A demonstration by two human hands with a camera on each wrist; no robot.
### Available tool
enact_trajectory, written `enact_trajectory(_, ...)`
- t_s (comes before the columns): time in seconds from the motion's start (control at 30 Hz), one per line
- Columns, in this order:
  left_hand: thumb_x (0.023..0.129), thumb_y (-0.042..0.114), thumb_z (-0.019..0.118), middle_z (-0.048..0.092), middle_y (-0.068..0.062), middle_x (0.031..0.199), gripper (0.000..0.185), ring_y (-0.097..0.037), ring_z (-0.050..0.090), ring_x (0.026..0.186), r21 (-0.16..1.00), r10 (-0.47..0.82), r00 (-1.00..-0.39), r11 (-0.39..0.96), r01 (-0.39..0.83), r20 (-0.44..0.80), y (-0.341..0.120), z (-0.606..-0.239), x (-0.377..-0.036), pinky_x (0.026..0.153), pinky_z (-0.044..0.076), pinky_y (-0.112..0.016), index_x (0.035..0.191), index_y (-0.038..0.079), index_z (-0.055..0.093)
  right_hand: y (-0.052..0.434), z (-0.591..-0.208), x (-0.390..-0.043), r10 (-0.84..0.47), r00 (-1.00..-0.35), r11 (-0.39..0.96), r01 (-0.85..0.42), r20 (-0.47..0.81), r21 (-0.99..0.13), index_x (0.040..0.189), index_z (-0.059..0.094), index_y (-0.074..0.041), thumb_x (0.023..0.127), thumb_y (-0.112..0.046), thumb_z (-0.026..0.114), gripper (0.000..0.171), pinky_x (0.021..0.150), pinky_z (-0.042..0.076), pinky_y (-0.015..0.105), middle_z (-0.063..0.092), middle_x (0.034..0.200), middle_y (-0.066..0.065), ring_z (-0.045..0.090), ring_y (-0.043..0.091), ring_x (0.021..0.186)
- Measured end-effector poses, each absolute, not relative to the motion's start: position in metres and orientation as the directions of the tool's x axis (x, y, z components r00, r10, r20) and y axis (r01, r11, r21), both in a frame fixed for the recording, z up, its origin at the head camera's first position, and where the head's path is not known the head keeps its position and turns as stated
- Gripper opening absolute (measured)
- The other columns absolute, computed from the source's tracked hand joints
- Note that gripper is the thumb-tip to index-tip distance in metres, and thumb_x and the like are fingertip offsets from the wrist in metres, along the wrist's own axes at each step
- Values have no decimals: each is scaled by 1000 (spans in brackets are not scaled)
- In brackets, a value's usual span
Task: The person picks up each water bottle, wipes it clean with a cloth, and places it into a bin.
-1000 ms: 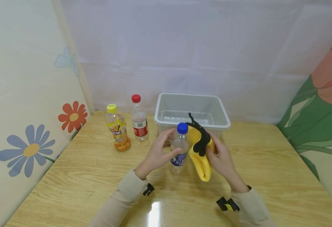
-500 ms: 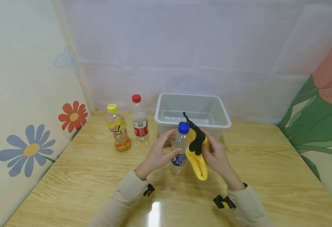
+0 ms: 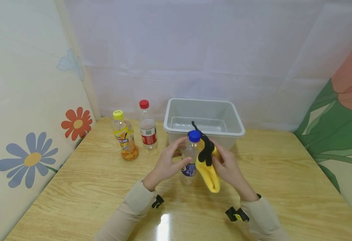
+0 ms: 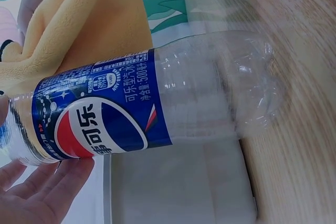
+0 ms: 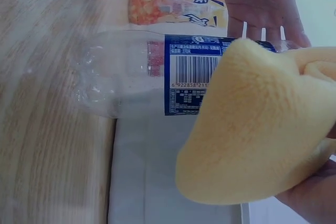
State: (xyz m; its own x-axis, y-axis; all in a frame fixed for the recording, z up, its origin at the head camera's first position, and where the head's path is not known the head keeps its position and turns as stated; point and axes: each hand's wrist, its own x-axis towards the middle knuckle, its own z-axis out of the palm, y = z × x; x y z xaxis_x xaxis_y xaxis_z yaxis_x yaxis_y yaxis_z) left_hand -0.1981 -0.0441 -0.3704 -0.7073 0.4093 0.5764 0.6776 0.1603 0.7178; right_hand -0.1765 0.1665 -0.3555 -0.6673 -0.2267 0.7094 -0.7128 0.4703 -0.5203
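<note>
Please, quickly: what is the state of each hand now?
Left hand: holds the blue-capped bottle.
Right hand: grips the yellow cloth against it.

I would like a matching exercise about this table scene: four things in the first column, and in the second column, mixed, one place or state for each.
Column 1
1. blue-capped bottle
2. yellow cloth
3. grey tub
4. yellow-capped bottle

Column 2
a. stands on the table, left of the red-capped bottle
b. held by the left hand
c. gripped by the right hand, against a bottle
d. stands behind both hands, nothing visible inside

Pairs: 1-b, 2-c, 3-d, 4-a
</note>
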Motion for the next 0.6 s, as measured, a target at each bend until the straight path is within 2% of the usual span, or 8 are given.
enact_trajectory(0.17,82,9,67,46,-16,130,62,-28,53,108,716,407,-708,165,678,577,-44,-370,-197,84,51,-27,135,2,36,168,-359,-175,-233,-685,453,-705,691,-546,122,52,6,72,22,56,53,65,52,26,62,106,22,56,15,76)
enact_trajectory(0.6,81,8,68,48,-18,128,60,-29,55,104,706,400,-690,136,695,603,-43,-370,-198,80,53,-27,133,-1,38,167,-378,-175,-224,-768,422,-631,600,-651,126,48,4,77,19,53,52,51,48,23,63,97,22,50,5,60)
